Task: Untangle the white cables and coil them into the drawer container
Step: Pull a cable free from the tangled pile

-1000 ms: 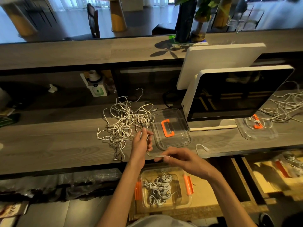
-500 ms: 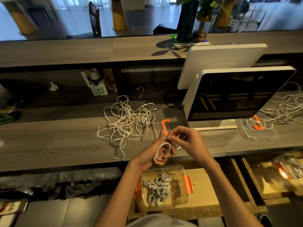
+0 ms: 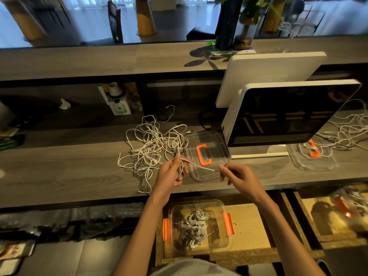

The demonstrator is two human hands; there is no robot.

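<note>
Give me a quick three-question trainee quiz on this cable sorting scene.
1. True or false: the clear lid lies on the counter, off the container.
2. The left hand holds: A) cable loops B) lid C) nothing.
3. What links both hands?

Key: 1 true. 2 A, the white cable looped in its fingers. 3 That cable's free end runs to the right hand, which pinches it.

A: What's behind the grey wood-grain bench (image 3: 59, 176)?

B: A raised grey wooden ledge (image 3: 99, 60). At one o'clock on it, a dark vase with a green plant (image 3: 227, 22).

A: And beyond?

B: Pale glossy floor (image 3: 169, 22), yellow round pillars (image 3: 145, 18), a dark chair (image 3: 115, 20) at eleven o'clock, daylight through white curtains (image 3: 89, 1).
</note>
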